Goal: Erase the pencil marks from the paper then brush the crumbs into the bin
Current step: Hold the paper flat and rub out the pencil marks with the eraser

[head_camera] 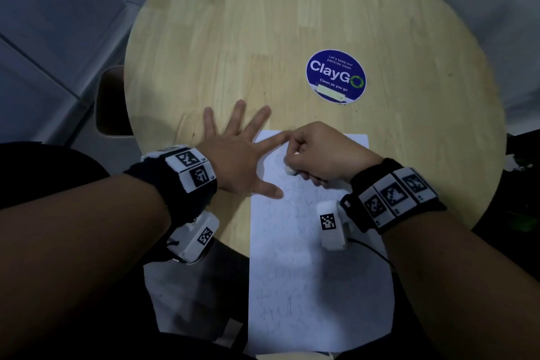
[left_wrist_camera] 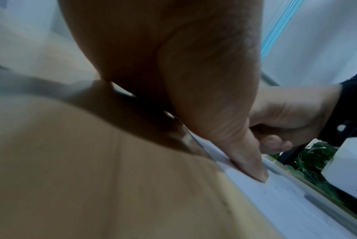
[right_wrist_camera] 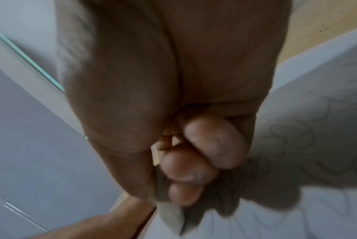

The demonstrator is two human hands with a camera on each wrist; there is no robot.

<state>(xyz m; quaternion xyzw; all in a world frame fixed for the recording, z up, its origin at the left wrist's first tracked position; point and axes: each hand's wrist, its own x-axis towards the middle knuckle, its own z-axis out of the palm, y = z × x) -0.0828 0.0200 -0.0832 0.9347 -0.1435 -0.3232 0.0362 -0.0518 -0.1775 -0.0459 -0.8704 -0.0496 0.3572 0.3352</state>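
A white sheet of paper (head_camera: 309, 272) with faint pencil scribbles lies on the round wooden table (head_camera: 233, 38), its near end hanging over the table edge. My left hand (head_camera: 236, 155) lies flat with fingers spread; its index finger and thumb (left_wrist_camera: 249, 160) press the paper's left edge (left_wrist_camera: 286, 198). My right hand (head_camera: 318, 152) is curled round a small white eraser (head_camera: 290, 170), whose tip touches the upper part of the sheet. In the right wrist view the eraser (right_wrist_camera: 171, 216) pokes out below the curled fingers (right_wrist_camera: 193, 163), over the scribbled paper (right_wrist_camera: 316, 145).
A round blue "ClayGo" sticker (head_camera: 336, 76) is stuck on the table beyond the paper. A brown chair seat (head_camera: 109, 102) stands at the table's left edge. A white bag-like thing (head_camera: 187, 301) lies below the table near my lap. Green foliage (left_wrist_camera: 308, 160) shows to the right.
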